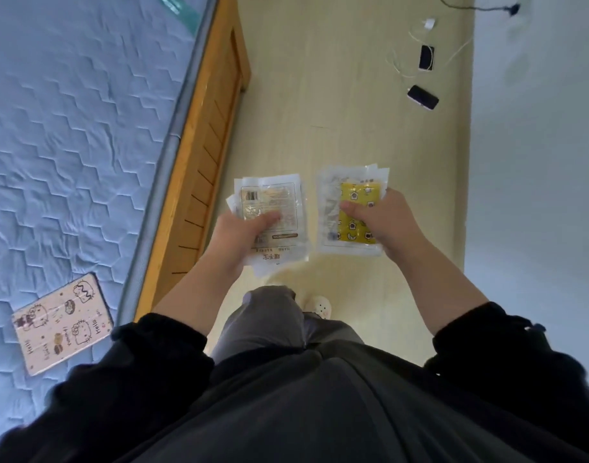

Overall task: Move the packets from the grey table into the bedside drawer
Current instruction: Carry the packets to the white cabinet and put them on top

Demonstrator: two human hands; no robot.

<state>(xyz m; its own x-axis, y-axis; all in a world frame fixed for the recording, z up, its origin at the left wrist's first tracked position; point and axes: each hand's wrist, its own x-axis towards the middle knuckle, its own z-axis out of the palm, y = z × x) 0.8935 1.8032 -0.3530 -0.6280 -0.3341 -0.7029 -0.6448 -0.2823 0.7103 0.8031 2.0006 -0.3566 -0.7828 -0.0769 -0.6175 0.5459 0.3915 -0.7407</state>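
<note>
Black sleeves (pixel 159 349) sit lowest. The left grip (pixel 243 233) curls round white packets (pixel 269 195), and the right grip (pixel 380 222) round yellow-printed packets (pixel 356 198), above the pale floor (pixel 353 111) beside the blue bed (pixel 86 128).

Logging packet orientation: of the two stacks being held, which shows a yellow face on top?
The yellow-topped stack in the right hand: its top packet is yellow with small motifs. The pale stack in the left hand shows a barcode label.

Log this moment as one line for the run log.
phase: packets in both hands, above floor beside bed | left hand: grips white packets | right hand: grips yellow-print packets | drawer, grey table: not in view
</note>
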